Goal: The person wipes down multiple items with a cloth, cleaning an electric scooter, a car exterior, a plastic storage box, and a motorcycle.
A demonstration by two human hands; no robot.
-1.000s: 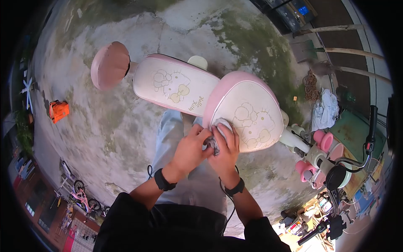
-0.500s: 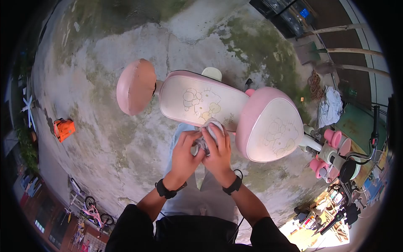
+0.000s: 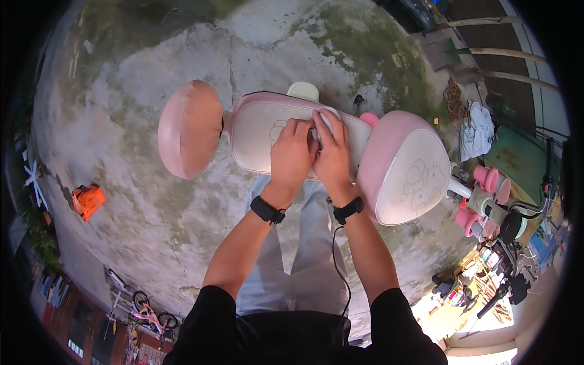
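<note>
A pink and white cushioned scooter seat (image 3: 252, 137) with a cartoon drawing lies crosswise in front of me. My left hand (image 3: 293, 155) is on its upper face, fingers curled and closed on a crumpled cloth. Beside it, touching, my right hand (image 3: 333, 152) presses the same pale cloth (image 3: 329, 114), which is mostly hidden under the fingers. Another rounded pink and white seat (image 3: 413, 176) stands just right of my hands. To the left is a pink padded backrest (image 3: 188, 129).
Scooter handlebars with pink parts (image 3: 486, 179) stand at the right. An orange bag (image 3: 88, 201) lies on the concrete floor (image 3: 134, 231) at left. Long-handled shovels (image 3: 444, 55), a coil of rope (image 3: 452, 94) and a white sack (image 3: 476, 131) are at upper right.
Both hands have moved forward with the cloth, from the seat's near edge onto its upper face. The view has shifted slightly.
</note>
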